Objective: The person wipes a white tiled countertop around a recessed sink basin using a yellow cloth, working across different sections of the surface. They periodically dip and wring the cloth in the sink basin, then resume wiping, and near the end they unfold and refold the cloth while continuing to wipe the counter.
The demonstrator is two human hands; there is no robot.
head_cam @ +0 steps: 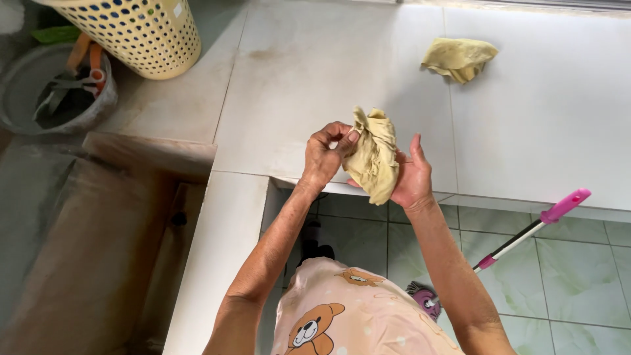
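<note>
Tiled counter — second cloth, basket lie beyond held cloth.

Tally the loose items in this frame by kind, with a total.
Yellow cloths: 2, one held in both hands, one lying on the white tiled counter
Perforated yellow basket: 1
Grey bucket holding tools: 1
Pink-handled mop: 1
Total: 5
The left hand pinches the held cloth; the right hand supports it.
</note>
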